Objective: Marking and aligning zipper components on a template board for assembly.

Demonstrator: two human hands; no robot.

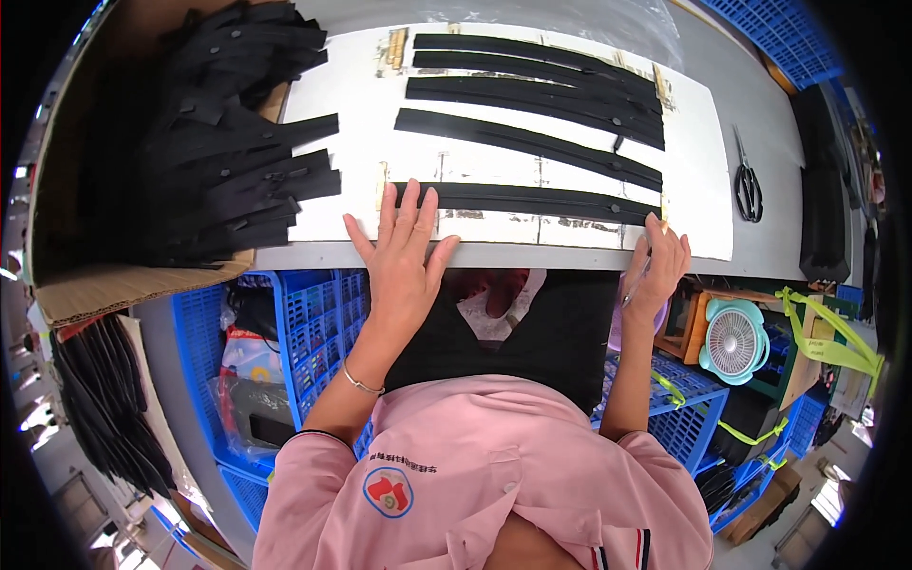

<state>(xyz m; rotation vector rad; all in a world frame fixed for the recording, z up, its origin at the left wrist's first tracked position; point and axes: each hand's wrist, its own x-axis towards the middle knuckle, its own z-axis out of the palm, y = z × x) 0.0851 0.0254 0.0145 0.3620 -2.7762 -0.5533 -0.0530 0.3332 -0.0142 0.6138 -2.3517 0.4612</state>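
A long black zipper (518, 199) lies across the near part of a white marked board (698, 180). My left hand (404, 252) is open, its fingers spread and the fingertips resting on the zipper's left end. At the zipper's right end, my right hand (654, 271) is closed round a thin pen-like tool (636, 282), mostly hidden by the fingers. Its fingertips touch the board's near right part, beside the zipper's end. Farther back, several more black zippers (532, 142) lie side by side on the board, roughly parallel.
A heap of black zippers (228, 142) fills a cardboard box (104, 290) at left. Black-handled scissors (749, 185) lie right of the board on the grey table (769, 114). Blue crates (318, 323) stand under the table, and a turquoise fan (734, 342) is at lower right.
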